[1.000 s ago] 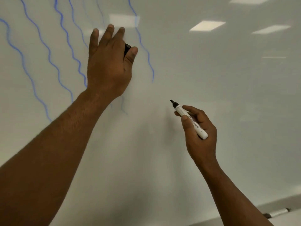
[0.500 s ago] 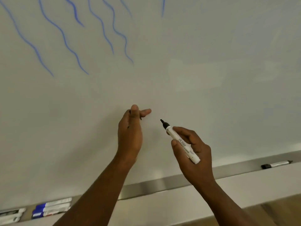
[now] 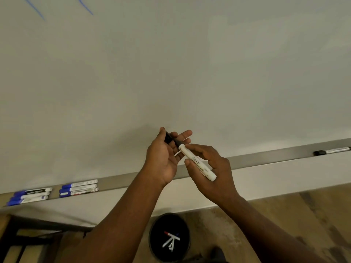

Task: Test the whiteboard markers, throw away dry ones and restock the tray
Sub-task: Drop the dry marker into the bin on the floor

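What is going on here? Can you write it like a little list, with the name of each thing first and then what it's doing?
left hand: holds the black cap
right hand: grips the white marker, tip pointing at the cap
cap: off the marker, close to its tip
whiteboard: blue line ends at top left
tray: blue-capped markers in two groups at the left, one black-capped marker at the right
bin: on the floor below, a few markers inside
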{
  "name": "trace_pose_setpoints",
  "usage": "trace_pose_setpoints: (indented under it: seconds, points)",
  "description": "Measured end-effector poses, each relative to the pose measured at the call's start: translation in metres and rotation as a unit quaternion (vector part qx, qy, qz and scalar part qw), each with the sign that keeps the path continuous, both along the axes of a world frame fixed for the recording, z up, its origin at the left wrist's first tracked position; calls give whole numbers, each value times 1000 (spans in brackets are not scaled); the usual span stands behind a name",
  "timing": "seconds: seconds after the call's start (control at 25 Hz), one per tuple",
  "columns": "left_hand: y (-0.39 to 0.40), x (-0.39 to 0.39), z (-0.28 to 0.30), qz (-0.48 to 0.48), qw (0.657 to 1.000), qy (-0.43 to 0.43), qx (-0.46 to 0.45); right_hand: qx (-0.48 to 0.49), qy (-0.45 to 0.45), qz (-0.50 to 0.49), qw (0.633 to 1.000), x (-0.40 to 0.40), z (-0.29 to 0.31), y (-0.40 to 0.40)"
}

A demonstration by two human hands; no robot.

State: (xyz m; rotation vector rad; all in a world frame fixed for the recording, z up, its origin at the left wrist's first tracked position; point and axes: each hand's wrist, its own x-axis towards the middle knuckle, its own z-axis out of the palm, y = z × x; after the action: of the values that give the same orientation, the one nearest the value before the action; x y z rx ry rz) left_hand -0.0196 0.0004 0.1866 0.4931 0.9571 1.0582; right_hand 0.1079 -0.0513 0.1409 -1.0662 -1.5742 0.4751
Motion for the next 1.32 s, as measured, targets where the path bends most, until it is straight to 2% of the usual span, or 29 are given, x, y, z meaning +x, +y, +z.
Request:
trace_pose_setpoints:
  seconds: [0.28,0.56,0.92,1.2,1.32]
  points:
    - [-7,-6,-20,-3,993,-98,-60,5,-31,13,999,-7,-11,-2]
    - [-10,-12,-30,16,987,-141,-71,-6,-55,11,998,-15,-24,-1]
    - [-22,-10,-35,25,987,-140,-69,-32,-36,17,999,-23,-32,0]
    - [-27,-6,-36,74,985,-122,-95,29,-20,12,999,-35,-48,-2]
    - [-26,-6,-40,84,983,-117,-112,9,-3,21,1000,-38,-49,0]
